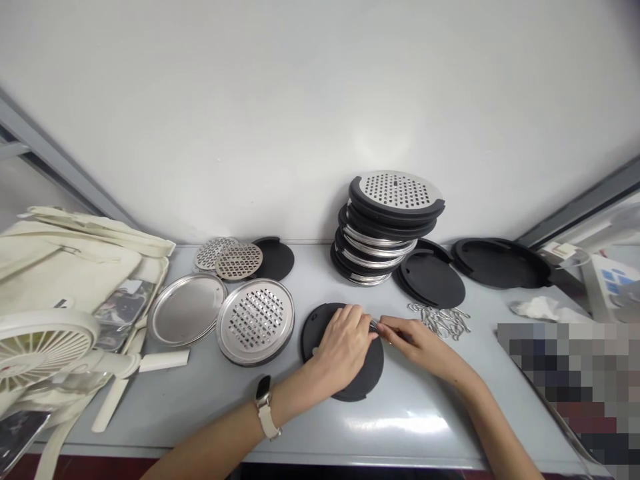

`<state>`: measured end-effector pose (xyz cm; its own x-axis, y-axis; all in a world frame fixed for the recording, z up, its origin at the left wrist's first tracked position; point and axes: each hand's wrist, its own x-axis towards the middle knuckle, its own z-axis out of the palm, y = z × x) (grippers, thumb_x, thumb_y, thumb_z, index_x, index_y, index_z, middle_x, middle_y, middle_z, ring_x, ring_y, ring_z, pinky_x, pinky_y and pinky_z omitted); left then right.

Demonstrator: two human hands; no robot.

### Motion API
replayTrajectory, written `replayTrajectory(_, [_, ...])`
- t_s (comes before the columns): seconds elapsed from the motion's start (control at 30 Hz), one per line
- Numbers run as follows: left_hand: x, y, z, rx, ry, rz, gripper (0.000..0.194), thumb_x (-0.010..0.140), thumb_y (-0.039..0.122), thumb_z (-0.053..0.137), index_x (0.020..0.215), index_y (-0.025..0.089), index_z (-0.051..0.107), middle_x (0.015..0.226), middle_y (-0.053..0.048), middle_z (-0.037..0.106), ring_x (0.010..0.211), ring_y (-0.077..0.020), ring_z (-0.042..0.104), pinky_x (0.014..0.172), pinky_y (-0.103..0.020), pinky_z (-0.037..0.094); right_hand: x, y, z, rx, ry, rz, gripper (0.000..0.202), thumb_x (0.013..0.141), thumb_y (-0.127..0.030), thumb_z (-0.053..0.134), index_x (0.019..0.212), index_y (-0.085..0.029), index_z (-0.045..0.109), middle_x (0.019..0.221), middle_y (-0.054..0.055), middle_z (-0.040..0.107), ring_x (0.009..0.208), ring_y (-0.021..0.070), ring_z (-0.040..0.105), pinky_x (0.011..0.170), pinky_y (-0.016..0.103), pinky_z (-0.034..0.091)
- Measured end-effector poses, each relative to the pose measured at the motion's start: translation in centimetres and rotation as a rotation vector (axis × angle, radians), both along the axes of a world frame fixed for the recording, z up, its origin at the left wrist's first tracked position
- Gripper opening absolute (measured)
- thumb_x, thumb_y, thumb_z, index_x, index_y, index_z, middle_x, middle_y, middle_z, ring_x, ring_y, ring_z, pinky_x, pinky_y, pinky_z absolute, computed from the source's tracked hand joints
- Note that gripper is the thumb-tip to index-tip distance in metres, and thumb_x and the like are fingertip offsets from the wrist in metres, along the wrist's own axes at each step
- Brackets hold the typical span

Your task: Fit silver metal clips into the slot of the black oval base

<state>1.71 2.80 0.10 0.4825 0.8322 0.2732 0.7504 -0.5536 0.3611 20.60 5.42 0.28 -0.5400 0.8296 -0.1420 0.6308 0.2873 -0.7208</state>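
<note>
A black round disc lies on the grey table near its front, partly covered by my left hand. The fingers of my left hand are closed at the disc's right edge, beside a small shiny metal piece. My right hand pinches that piece from the right with thumb and index finger. Its exact shape is mostly hidden by the fingers. To the right of my right hand lies a loose pile of metal wire hooks. What my left fingers press on is partly out of sight.
Behind my hands stands a tall stack of black and perforated metal discs. Black discs and black rings are right of it. Metal plates and round graters lie left. A white fan and cream bag occupy the far left.
</note>
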Motion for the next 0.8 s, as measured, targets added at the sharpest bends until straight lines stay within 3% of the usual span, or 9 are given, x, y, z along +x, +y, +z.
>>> replayTrajectory(0.3, [0.08, 0.05, -0.03, 0.006, 0.035, 0.001, 0.01, 0.093, 0.022, 0.047, 0.1, 0.016, 0.052, 0.093, -0.004, 0.052, 0.088, -0.0204, 0.049, 0.079, -0.035, 0.045, -0.01, -0.02, -0.05, -0.002, -0.023, 0.013, 0.036, 0.097, -0.041, 0.031, 0.069, -0.02, 0.04, 0.063, -0.004, 0.039, 0.059, 0.0127, 0.038, 0.057, 0.024, 0.031])
replayTrajectory(0.6, [0.08, 0.15, -0.35, -0.012, -0.056, 0.033, 0.017, 0.084, 0.017, 0.054, 0.101, 0.017, 0.054, 0.094, -0.004, 0.053, 0.092, -0.0205, 0.051, 0.083, -0.035, 0.045, 0.06, -0.08, -0.04, -0.018, -0.008, 0.007, 0.037, 0.097, -0.042, 0.031, 0.069, -0.02, 0.039, 0.064, -0.004, 0.037, 0.06, 0.0125, 0.037, 0.057, 0.023, 0.031])
replayTrajectory(0.8, [0.01, 0.23, -0.4, -0.01, -0.077, 0.048, 0.015, 0.087, 0.022, 0.054, 0.101, 0.018, 0.053, 0.095, -0.004, 0.054, 0.092, -0.0205, 0.052, 0.082, -0.035, 0.046, -0.12, -0.12, 0.19, 0.0, 0.002, 0.009, 0.037, 0.097, -0.042, 0.029, 0.069, -0.021, 0.039, 0.064, -0.003, 0.04, 0.06, 0.013, 0.04, 0.058, 0.023, 0.032])
